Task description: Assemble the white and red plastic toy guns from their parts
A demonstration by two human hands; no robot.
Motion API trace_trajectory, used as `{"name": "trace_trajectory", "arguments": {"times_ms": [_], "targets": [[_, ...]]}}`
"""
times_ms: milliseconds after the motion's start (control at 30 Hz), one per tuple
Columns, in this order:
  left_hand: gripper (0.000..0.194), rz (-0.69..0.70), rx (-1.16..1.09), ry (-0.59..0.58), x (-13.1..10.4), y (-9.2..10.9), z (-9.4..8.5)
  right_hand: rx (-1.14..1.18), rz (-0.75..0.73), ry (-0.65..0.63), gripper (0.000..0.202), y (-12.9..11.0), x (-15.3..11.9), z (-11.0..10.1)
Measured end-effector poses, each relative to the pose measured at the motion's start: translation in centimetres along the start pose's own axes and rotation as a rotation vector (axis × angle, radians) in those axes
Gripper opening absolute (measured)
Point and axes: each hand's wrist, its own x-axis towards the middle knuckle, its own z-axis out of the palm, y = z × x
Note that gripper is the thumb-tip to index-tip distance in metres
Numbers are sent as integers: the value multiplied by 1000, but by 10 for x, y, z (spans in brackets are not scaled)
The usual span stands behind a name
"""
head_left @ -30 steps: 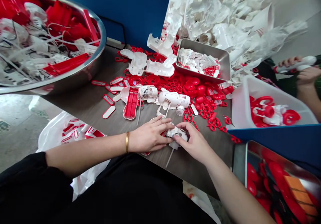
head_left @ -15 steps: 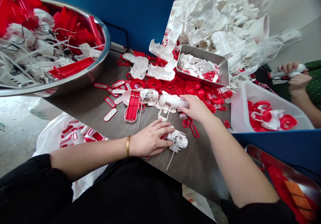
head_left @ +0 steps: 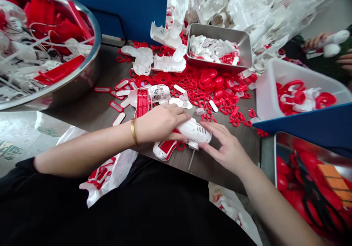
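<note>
A white vented plastic shell (head_left: 194,131) with a red-and-white handle (head_left: 165,148) lies at the table's front edge. My left hand (head_left: 162,124) rests over its left part, fingers and thumb closed round it. At the vented end, my right hand (head_left: 224,145) has its fingers apart, with the fingertips against the shell. A thin white strip (head_left: 191,160) sticks out beneath it. Behind my left hand is an opened unit with a red insert (head_left: 142,101) and a white wired part (head_left: 159,93).
A steel bowl (head_left: 96,46) stands left, a metal tray (head_left: 247,47) behind, and a white bin (head_left: 265,91) right. Red rings (head_left: 202,95) and white shells (head_left: 143,60) cover the table's back. Another person's hand (head_left: 316,42) shows far right.
The vented shell has come forward onto the wired unit at the front edge. My left hand now lies over it, and my right hand has moved down to its end. The view has shifted.
</note>
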Motion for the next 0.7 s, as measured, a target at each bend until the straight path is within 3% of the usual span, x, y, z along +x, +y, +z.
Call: {"name": "trace_trajectory", "arguments": {"times_ms": [100, 267, 533, 700], "targets": [[63, -19, 5, 33, -8, 1, 12, 18, 7, 3, 48, 4, -1, 5], [61, -50, 1, 38, -9, 9, 10, 35, 37, 11, 47, 2, -6, 1], [55, -119, 16, -115, 4, 15, 8, 25, 53, 1, 46, 5, -7, 12], [65, -152, -10, -313, 28, 12, 9, 109, 127, -68, 46, 2, -5, 10]]}}
